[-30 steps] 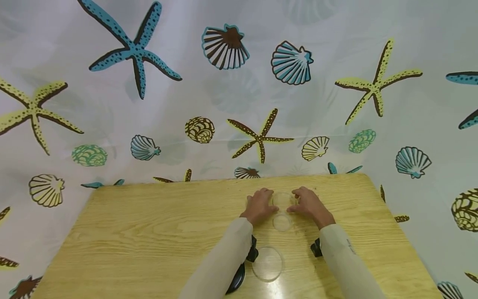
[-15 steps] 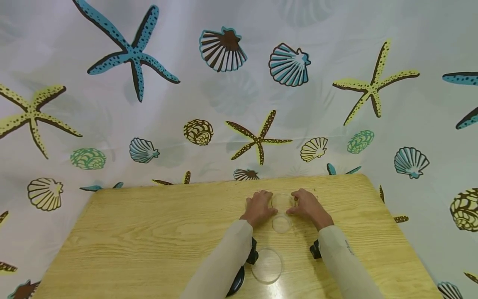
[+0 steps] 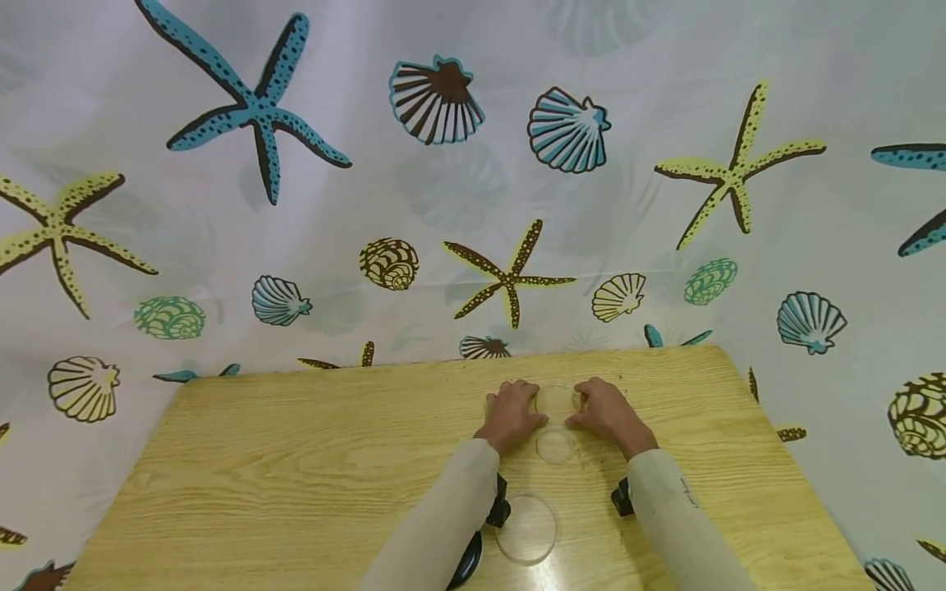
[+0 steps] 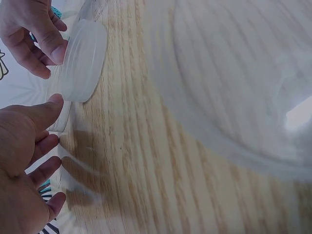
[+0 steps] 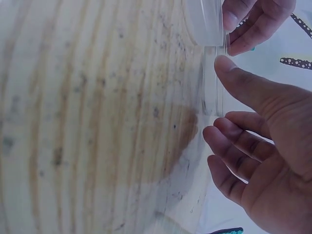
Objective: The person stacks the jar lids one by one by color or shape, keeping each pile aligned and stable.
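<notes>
Three clear round lids lie in a column on the wooden table. At the far end, the medium lid [image 3: 555, 400] sits between both hands. My left hand [image 3: 512, 417] holds its left rim, the thumb at the near side and the fingers curving toward the far side. Mirroring it, my right hand [image 3: 612, 417] holds the right rim; in the right wrist view the thumb [image 5: 234, 73] tip lies right at the lid's edge. Just nearer, the small lid [image 4: 87, 61] lies by the thumbs. The large lid [image 3: 526, 529] lies closest, between the forearms.
A black rounded object [image 3: 467, 562] is partly hidden by the left sleeve. The wooden table [image 3: 296, 476] reaches back to a white curtain [image 3: 414, 189] printed with shells and starfish. Small black devices sit at both wrists.
The head view has shifted slightly, so everything sits a little lower and further left. Both hands stay at the far lid, and the lids keep their places.
</notes>
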`<state>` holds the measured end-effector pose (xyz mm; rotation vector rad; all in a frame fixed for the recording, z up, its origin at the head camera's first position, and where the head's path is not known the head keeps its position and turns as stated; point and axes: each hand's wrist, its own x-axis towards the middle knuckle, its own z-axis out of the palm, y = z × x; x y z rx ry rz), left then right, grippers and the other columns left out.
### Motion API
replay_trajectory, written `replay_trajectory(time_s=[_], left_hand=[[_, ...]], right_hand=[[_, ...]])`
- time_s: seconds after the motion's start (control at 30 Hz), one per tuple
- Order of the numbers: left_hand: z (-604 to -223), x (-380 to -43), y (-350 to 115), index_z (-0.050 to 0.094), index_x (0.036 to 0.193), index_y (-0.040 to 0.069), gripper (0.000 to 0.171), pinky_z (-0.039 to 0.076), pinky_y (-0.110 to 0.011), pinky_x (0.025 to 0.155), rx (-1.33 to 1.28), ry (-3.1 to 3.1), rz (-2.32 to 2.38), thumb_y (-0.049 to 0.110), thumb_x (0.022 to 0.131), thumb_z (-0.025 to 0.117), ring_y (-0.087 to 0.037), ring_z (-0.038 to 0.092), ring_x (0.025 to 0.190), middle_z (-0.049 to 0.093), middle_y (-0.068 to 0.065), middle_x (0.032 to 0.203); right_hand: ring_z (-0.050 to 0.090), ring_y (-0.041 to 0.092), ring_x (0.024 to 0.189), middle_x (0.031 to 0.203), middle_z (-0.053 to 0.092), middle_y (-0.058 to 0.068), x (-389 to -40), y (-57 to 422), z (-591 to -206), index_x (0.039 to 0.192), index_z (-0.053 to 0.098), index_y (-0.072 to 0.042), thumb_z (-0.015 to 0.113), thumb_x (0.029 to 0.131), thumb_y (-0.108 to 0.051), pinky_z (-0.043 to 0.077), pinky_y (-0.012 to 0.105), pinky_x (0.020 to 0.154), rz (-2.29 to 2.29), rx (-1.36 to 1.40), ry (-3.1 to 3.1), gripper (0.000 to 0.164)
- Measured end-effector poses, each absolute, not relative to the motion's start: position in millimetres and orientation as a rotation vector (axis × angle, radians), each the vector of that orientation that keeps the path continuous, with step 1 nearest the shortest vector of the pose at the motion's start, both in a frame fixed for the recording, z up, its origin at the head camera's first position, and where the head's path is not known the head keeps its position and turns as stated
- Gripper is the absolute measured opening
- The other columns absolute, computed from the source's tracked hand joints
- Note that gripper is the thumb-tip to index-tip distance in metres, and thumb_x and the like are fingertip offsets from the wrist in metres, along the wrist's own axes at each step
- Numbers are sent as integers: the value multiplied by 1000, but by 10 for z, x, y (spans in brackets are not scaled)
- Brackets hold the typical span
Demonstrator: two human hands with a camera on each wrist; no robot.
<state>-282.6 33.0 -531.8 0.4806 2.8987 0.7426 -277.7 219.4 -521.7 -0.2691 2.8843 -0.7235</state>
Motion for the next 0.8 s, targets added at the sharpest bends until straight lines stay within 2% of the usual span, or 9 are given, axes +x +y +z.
replay_trajectory(time_s=[0.27, 0.47, 0.8], left_hand=[[-5353, -2840, 356, 58, 129, 12, 49, 36, -47, 91, 469, 2920, 719, 34, 86, 69, -27, 51, 116, 59, -5, 128], [-5332, -2826, 354, 58, 130, 11, 48, 36, -50, 93, 460, 2910, 739, 31, 87, 69, -28, 50, 117, 59, -6, 128], [-5321, -2830, 351, 59, 128, 9, 47, 36, -48, 90, 471, 2895, 773, 28, 86, 69, -29, 51, 114, 60, -8, 126]], right_hand=[[54, 22, 85, 100, 60, 12, -2778, 2190, -5209, 118, 62, 2, 79, 77, -23, 46, 40, 77, -764, -273, 2889, 52], [52, 21, 85, 101, 60, 13, -2779, 2198, -5207, 125, 58, 5, 79, 78, -22, 46, 39, 77, -792, -270, 2867, 57], [49, 20, 83, 98, 58, 11, -2795, 2202, -5214, 119, 61, 2, 78, 78, -21, 42, 36, 73, -808, -248, 2848, 50]])
